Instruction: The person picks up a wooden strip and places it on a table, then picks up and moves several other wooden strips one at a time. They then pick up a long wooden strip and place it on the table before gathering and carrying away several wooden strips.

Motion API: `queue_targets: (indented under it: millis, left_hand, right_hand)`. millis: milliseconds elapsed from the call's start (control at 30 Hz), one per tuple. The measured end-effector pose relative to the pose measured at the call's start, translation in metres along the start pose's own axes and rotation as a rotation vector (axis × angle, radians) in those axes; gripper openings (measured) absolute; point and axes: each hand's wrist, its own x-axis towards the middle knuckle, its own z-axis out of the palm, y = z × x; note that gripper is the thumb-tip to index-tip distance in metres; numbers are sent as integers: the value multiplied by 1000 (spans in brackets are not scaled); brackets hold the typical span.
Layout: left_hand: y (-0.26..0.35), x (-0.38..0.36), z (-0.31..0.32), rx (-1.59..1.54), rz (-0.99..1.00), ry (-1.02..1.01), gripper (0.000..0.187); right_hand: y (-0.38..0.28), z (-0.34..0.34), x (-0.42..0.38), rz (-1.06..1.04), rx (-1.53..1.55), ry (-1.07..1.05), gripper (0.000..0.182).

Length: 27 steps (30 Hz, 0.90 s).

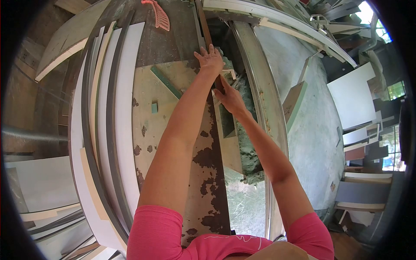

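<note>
My left hand (pixel 211 61) lies with fingers spread on a long, narrow dark brown strip (pixel 203 26), which runs away from me along the worn worktable (pixel 173 143). Just nearer to me, my right hand (pixel 232 99) has its thumb and fingers around the near end of that strip; part of the grip is hidden. Left of my hands, a green strip (pixel 166 82) lies slanted on the table, partly behind my left forearm. A small green block (pixel 154 108) sits near it. Beside my right hand is a slot with grey-green dust (pixel 248 147).
A pink comb-like plastic piece (pixel 162 21) lies at the far end. Long white and dark boards (pixel 113 99) are stacked along the left. Right of the slot runs a metal rail (pixel 262 91), then a pale panel (pixel 312 130) bearing a green-edged offcut (pixel 294 104).
</note>
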Motion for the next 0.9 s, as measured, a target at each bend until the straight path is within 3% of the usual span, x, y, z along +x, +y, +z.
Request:
queue_targets:
  millis: [333,900]
  left_hand:
    - [-4,34,3,7,-37,32,65]
    - [-9,59,-3,57,-65,65,66]
  right_hand:
    - [5,4,27,-133,-56,106,65]
    - [2,3,56,-117,-83,68,66]
